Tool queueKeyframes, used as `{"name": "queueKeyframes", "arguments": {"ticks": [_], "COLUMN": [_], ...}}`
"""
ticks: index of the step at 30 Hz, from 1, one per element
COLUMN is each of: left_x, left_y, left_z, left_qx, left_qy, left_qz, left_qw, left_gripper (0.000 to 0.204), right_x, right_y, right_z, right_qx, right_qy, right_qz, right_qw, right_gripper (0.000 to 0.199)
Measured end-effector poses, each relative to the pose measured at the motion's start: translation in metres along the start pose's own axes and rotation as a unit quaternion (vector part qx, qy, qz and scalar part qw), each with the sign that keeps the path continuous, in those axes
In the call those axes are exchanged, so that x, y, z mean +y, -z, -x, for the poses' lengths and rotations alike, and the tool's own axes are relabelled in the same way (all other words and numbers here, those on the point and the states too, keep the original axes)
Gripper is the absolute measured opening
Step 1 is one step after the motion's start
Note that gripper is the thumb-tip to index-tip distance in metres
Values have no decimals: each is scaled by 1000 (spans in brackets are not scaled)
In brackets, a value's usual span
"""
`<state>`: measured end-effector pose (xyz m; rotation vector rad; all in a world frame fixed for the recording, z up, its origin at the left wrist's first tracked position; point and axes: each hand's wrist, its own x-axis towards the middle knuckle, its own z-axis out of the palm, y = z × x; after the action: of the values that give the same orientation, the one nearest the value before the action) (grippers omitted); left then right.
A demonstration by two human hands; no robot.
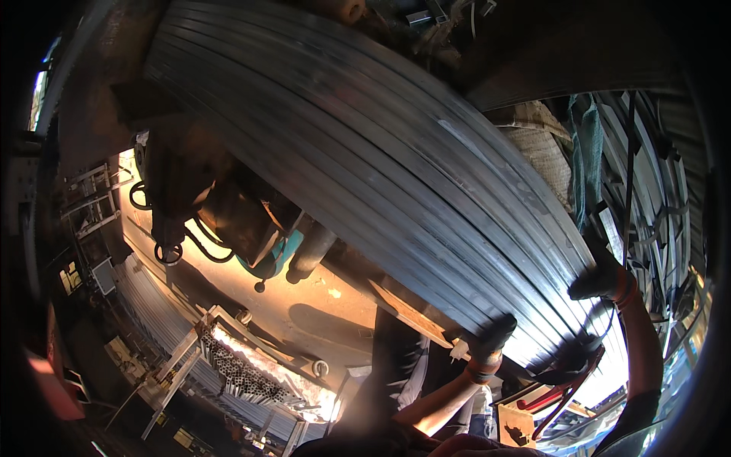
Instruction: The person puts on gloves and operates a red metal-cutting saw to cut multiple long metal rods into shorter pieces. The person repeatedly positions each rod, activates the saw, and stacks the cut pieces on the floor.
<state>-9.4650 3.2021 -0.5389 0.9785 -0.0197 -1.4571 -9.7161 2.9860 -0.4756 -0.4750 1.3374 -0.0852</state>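
A wide layer of long grey metal tubes point(381, 164) runs from the upper left down to the lower right in front of me. My left hand point(493, 339), in a dark glove with an orange cuff, is closed at the near edge of the tubes by their bright end. At the opposite edge my right hand point(600, 280), gloved alike, curls over the outer tubes. Deep shadow blurs the fingers of both gloves. Between the hands, a dark tool-like object point(569, 356) lies across the tube ends, its exact kind hidden by glare, with a red handle point(556, 397) beside it.
A rack with a bundle of square tubes point(247, 373) stands at lower left. Dark machinery with handwheels point(169, 251) is left of the tubes. More metal profiles point(647, 190) and a teal strap point(586, 152) are at right. A wooden strip point(411, 311) lies along the near side.
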Motion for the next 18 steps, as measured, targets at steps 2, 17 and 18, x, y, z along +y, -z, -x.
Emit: {"name": "queueKeyframes", "arguments": {"ticks": [2, 17, 18], "left_x": [5, 37, 37], "left_y": [5, 14, 15], "left_z": [-6, -50, -50], "left_qx": [-9, -7, -5], "left_qy": [2, -10, -17], "left_qz": [-43, -182, -193], "left_qw": [999, 983, 981], "left_gripper": [26, 24, 24], "right_x": [-11, -60, -60], "right_y": [-5, -33, -34], "right_z": [-2, -39, -37], "right_qx": [-2, -39, -33], "right_qy": [-14, 109, 90], "right_qz": [7, 110, 144], "right_qw": [1000, 987, 985], "right_gripper": [117, 96, 86]}}
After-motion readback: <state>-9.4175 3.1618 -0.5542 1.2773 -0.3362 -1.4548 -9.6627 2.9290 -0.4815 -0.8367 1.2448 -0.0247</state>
